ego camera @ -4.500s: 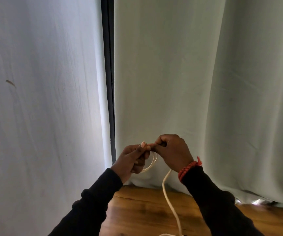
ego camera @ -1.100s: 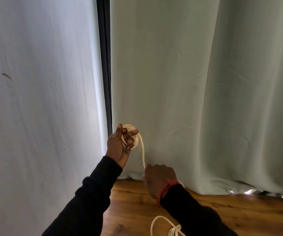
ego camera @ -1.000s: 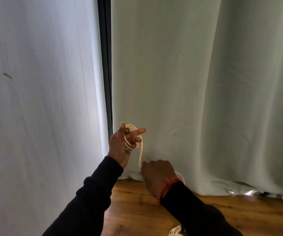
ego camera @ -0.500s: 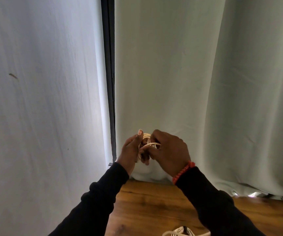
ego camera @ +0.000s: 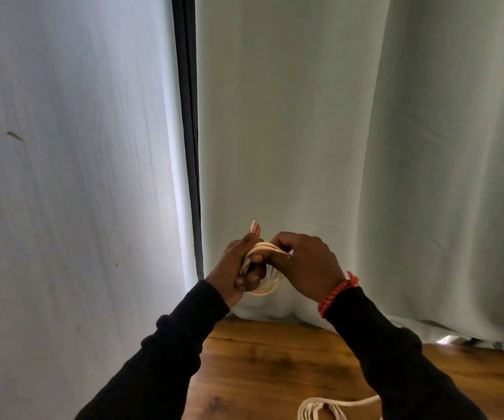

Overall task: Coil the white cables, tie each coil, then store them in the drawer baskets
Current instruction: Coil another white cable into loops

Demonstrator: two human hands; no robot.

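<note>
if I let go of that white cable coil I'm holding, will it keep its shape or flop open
Probably it springs loose: the white cable coil shows no tie, and only the left hand and right hand keep its loops bunched. It looks thin and limp, sagging below the grip, so likely light and floppy, not stiff.

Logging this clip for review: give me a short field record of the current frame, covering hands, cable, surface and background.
left hand: grips the coil, thumb pointing up
right hand: pinches a strand at the top of the coil
coil: white cable loops, held in the air between both hands
second cable bundle: lies on the wooden surface near the bottom edge, partly cut off
wooden surface: brown, below the hands
curtains: pale, hanging behind the hands
bracelet: red, on the right wrist
drawer baskets: not in view
</note>
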